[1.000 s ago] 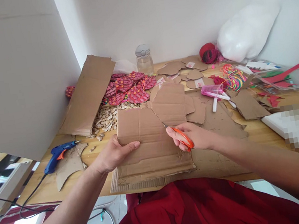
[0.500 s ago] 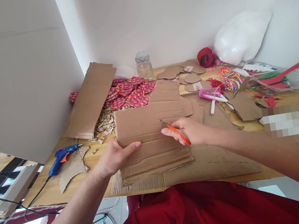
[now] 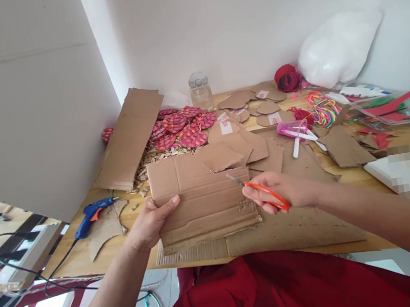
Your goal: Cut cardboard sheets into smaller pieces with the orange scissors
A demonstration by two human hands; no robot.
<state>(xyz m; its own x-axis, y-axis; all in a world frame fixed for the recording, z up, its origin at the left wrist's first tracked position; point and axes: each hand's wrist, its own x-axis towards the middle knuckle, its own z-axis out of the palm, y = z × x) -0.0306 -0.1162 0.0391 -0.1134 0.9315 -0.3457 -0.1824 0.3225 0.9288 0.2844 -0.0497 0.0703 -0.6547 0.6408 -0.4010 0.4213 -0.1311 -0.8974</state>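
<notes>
My left hand point(image 3: 157, 220) grips the left edge of a brown cardboard sheet point(image 3: 201, 206), thumb on top and fingers underneath. In my right hand point(image 3: 277, 191) is a pair of scissors point(image 3: 266, 193) with orange handles, its blades pointing up and left over the sheet's right side. A cut cardboard piece point(image 3: 223, 155) lies across the sheet's upper edge. Beyond it rest more cardboard offcuts point(image 3: 256, 145) and a rounded piece with a white label point(image 3: 225, 125).
At left lie a blue glue gun point(image 3: 92, 215) and a power strip point(image 3: 34, 255). Behind are a tall folded cardboard point(image 3: 128, 139), pink patterned pieces point(image 3: 181, 126) and a lidded jar point(image 3: 200, 92). Colourful cords point(image 3: 320, 109), a plastic tray point(image 3: 389, 114) and a white bag point(image 3: 342, 48) stand right.
The scissors have drawn back to the right. A cardboard piece at the sheet's top has come down across it, baring a labelled rounded piece behind. The view has shifted slightly.
</notes>
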